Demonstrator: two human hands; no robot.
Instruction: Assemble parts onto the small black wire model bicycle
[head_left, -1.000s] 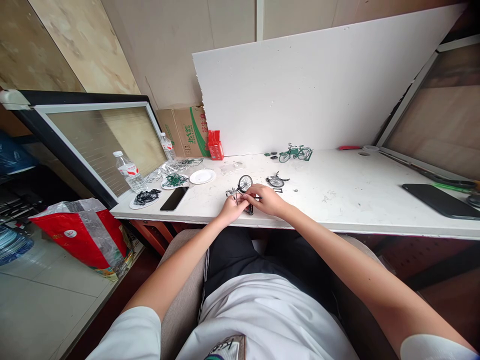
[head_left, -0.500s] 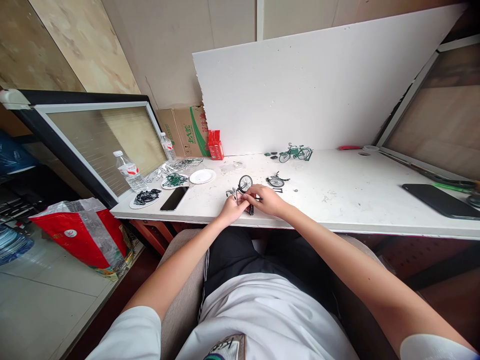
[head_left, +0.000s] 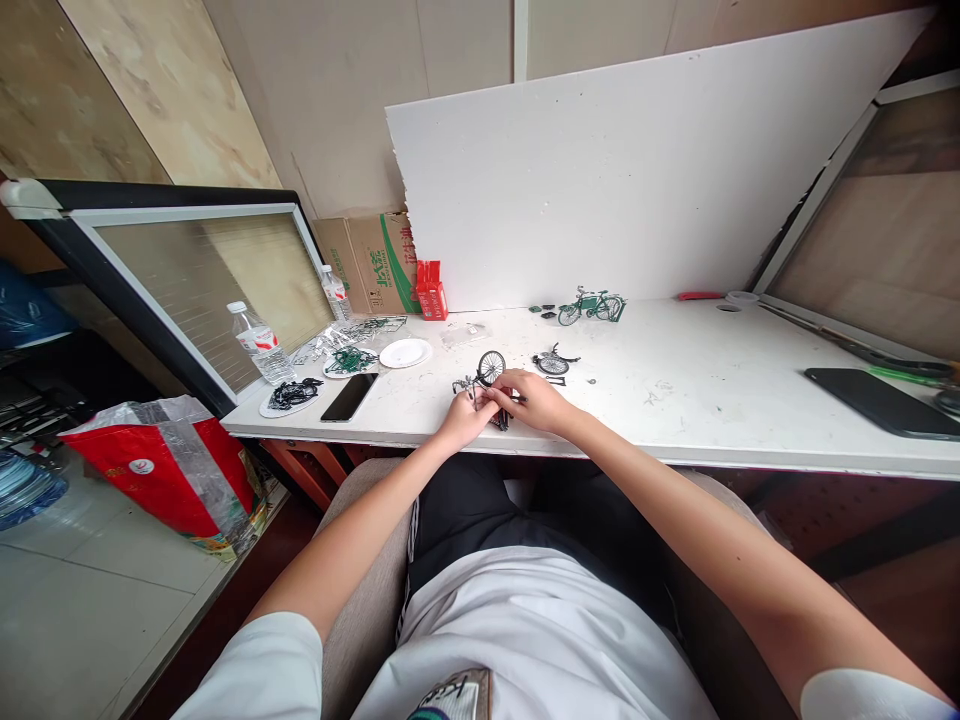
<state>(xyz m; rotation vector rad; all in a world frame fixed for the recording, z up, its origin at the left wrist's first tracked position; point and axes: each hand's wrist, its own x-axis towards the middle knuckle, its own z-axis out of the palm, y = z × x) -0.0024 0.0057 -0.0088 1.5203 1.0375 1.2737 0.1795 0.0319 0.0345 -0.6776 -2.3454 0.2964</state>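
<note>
Left hand: our left hand [head_left: 463, 418] sits at the near edge of the white table [head_left: 712, 400], fingers curled about the small black model bicycle [head_left: 484, 385] — it grips the frame from the left side.
Right hand: our right hand [head_left: 536, 400] meets the left over the same model, fingertips pinched on its middle part; what sits between those fingertips is too small for us to tell.
Hands together: the two are touching or all but touching, both closed on the model.
Model bicycle: held just above the table near its front edge, one spoked wheel [head_left: 490, 367] standing up clear of our fingers, the handlebar end poking out to the left.
Loose wheel part: a second black wheel piece [head_left: 553, 363] lies on the table just beyond our right hand.
Finished bicycle: a green model bicycle [head_left: 592, 305] stands upright at the back of the table, by the white board [head_left: 637, 170].
Left of our hands: a black phone [head_left: 349, 396] lies flat, with a white paper plate [head_left: 405, 352] behind it — further left, plates of black parts [head_left: 291, 396] and green parts [head_left: 349, 360].
Bottles: a water bottle [head_left: 259, 343] stands at the table's left end.
Far right: a dark tablet [head_left: 881, 402] lies flat, well apart from our hands.
Back corner: a red box [head_left: 431, 290] next to a cardboard carton [head_left: 375, 262].
</note>
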